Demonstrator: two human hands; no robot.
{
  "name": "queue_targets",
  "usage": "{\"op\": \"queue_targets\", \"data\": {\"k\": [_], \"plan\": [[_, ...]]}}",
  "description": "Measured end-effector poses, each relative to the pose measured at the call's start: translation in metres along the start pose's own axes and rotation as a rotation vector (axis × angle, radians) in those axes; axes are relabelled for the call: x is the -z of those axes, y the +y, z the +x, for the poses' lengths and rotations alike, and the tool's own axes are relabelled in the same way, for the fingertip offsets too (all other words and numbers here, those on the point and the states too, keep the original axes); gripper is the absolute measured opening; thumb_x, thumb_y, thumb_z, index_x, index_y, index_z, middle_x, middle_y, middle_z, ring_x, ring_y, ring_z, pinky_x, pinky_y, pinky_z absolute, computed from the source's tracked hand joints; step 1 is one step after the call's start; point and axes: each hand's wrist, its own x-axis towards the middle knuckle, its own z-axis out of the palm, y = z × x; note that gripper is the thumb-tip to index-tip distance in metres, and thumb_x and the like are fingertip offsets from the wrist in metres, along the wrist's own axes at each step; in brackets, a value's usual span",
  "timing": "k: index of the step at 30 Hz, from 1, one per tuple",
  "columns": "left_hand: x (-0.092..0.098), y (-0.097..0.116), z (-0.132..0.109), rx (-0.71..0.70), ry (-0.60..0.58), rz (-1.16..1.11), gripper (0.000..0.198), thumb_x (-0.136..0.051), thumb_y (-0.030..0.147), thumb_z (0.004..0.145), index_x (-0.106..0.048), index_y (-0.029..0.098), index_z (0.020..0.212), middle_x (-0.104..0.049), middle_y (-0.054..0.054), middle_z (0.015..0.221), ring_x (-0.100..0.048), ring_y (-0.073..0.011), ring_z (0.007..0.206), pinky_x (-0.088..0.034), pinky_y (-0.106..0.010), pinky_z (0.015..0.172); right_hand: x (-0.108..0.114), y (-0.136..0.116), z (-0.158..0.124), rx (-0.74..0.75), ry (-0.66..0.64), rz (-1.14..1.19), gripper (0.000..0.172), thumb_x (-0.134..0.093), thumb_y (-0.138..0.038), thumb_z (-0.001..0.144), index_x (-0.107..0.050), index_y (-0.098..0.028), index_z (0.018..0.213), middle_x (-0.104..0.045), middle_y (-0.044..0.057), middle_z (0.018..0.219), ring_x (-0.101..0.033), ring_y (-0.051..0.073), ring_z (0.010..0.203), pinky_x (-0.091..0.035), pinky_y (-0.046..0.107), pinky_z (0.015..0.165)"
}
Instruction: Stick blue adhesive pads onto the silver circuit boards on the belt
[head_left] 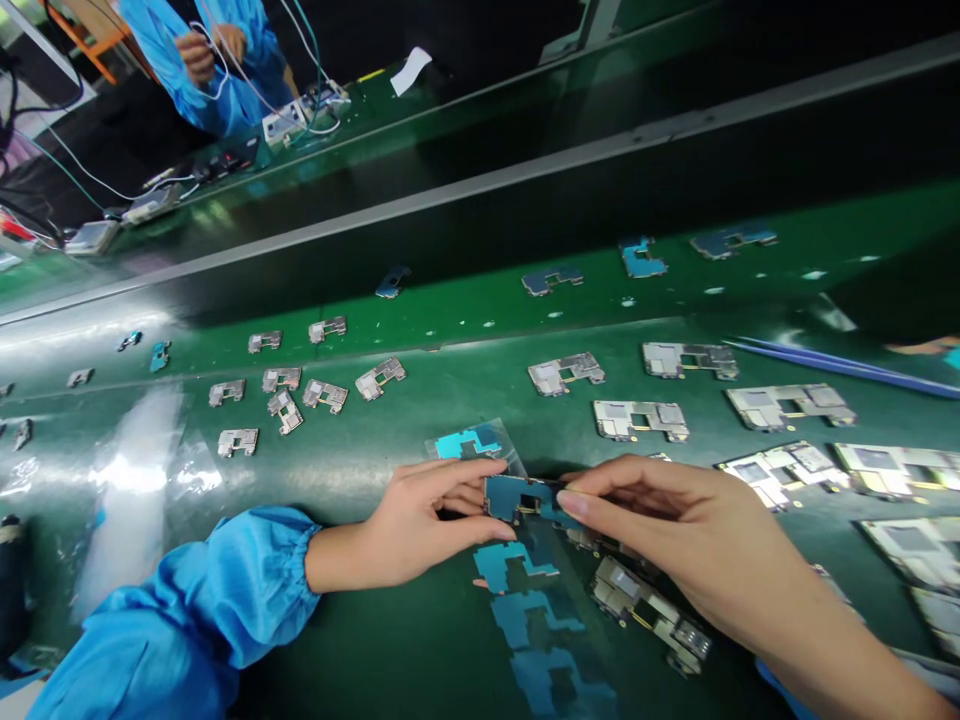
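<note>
Over the near middle of the green desk [360,640], the left hand [424,515] and right hand [675,535] each pinch, in a narrow grip, one end of a small blue circuit board [523,497], whose long axis runs left to right between them.

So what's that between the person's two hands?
In the head view, a small blue circuit board fills the gap, its ends pinched by the fingertips of the left hand and the right hand.
</note>
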Motion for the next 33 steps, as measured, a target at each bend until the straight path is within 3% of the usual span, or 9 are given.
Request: {"op": "queue_targets", "data": {"k": [7,14,24,33], "plan": [[0.0,-0.001,-0.001,0.029,-0.008,-0.003,0.051,-0.089,0.021,0.073,-0.073,0.018,0.122,-0.077,-0.004,0.087,-0.077,-0.0166,0.073,-0.068,-0.027,0.076,-0.002,-0.004,0.001,-0.012,0.007,-0.007,0.037,-0.077,-0.06,0.07,-0.079,-0.023,0.071,-0.074,0.008,0.067,-0.062,0.019,0.055,-0.046,0.028,0.048],[0.002,0.0,-0.001,0.085,-0.027,-0.023,0.052,-0.088,0.03,0.075,-0.073,0.017,0.123,-0.078,-0.007,0.09,-0.078,-0.0194,0.076,-0.069,-0.032,0.078,0.0,-0.005,0.001,0.028,0.01,0.003,0.035,-0.078,-0.06,0.071,-0.079,-0.025,0.07,-0.074,0.006,0.065,-0.062,0.018,0.055,-0.046,0.026,0.047],[0.001,0.0,-0.001,0.076,-0.044,-0.114,0.053,-0.089,0.022,0.074,-0.071,0.019,0.124,-0.08,-0.006,0.092,-0.08,-0.0211,0.081,-0.069,-0.031,0.081,0.005,0.005,0.001,0.009,-0.021,0.002,0.032,-0.081,-0.058,0.073,-0.08,-0.026,0.073,-0.076,0.005,0.072,-0.065,0.018,0.06,-0.051,0.026,0.051],[0.0,0.002,0.0,0.074,-0.044,-0.112,0.051,-0.089,0.022,0.074,-0.072,0.018,0.122,-0.08,-0.007,0.096,-0.08,-0.0221,0.084,-0.069,-0.031,0.081,0.001,-0.005,0.002,0.024,0.019,-0.026,0.032,-0.08,-0.058,0.069,-0.079,-0.026,0.068,-0.075,0.005,0.066,-0.063,0.018,0.054,-0.048,0.026,0.046]]}}
